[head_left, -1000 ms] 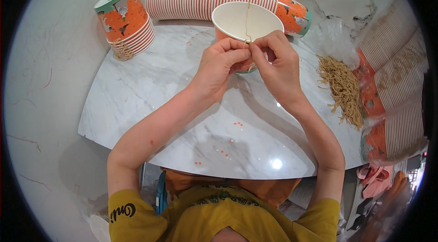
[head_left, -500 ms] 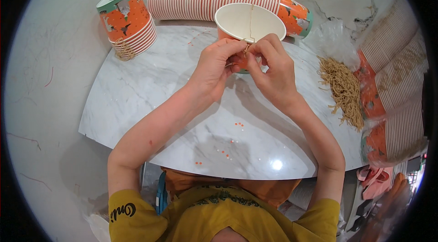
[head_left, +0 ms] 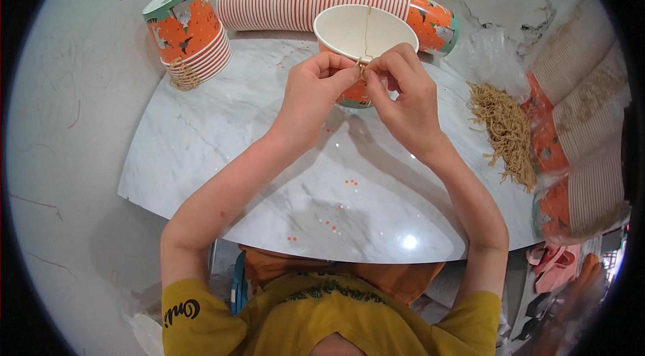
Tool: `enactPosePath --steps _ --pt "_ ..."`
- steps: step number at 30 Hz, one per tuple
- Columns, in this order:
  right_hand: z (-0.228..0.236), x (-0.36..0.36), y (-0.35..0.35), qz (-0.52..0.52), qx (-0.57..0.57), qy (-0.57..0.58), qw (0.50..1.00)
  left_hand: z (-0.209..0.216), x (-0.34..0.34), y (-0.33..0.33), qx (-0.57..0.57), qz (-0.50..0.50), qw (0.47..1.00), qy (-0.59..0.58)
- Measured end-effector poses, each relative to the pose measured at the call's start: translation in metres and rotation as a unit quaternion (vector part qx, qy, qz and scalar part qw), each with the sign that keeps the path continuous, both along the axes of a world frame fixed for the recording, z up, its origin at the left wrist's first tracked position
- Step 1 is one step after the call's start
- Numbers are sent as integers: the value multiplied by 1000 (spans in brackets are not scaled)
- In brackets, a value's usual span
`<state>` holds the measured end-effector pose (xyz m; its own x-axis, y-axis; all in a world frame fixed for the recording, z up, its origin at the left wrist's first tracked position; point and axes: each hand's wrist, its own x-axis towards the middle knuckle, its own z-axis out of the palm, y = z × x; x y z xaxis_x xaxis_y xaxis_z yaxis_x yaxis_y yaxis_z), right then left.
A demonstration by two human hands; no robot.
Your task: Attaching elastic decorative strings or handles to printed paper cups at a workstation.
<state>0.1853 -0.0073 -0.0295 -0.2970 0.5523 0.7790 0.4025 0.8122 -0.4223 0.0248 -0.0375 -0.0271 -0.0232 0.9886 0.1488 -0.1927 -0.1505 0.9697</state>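
Note:
In front of me a paper bucket (head_left: 366, 23) stands on the table, white inside and orange with a green base outside. A tan cord (head_left: 367, 37) runs down its inner wall and over the near rim. Both my hands meet at that rim. My left hand (head_left: 316, 91) pinches the cord between thumb and forefinger. My right hand (head_left: 406, 97) pinches it too, just to the right, fingertips almost touching the left ones. A small loop or knot shows between them; its exact form is too small to make out.
A long row of nested paper buckets (head_left: 309, 0) lies at the back. An upside-down stack (head_left: 191, 33) with cords stands at the left. A pile of cut cords (head_left: 507, 131) and bagged buckets (head_left: 584, 121) are at the right. Small orange and white paper dots (head_left: 329, 225) dot the marble-patterned table (head_left: 201, 148).
My left fingers have drawn up closer to the right ones, thumb now higher at the cord. The cord's loose end below the left hand no longer shows. The bucket stays nearly in place.

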Motion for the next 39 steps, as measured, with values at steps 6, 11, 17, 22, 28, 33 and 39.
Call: enactPosePath --steps 6,11,17,22,28,33,39 --pt "-3 -4 0 -9 44 -23 999 -11 -6 -3 94 41 990 100" --pt "-5 -7 -3 -10 43 -16 999 -12 -7 -3 104 43 991 65" --pt "-1 -21 1 -7 113 -25 993 -12 -9 -1 96 49 993 45" --pt "2 -28 7 -20 178 -52 982 -9 -17 -5 91 72 988 99" --pt "-3 -33 15 -29 193 -29 980 -19 -20 -1 224 157 921 277" --pt "-3 -33 13 -42 203 -70 976 -20 -23 3 337 204 860 323" --pt "0 -31 11 -39 198 -102 974 -19 -23 2 408 206 831 316"
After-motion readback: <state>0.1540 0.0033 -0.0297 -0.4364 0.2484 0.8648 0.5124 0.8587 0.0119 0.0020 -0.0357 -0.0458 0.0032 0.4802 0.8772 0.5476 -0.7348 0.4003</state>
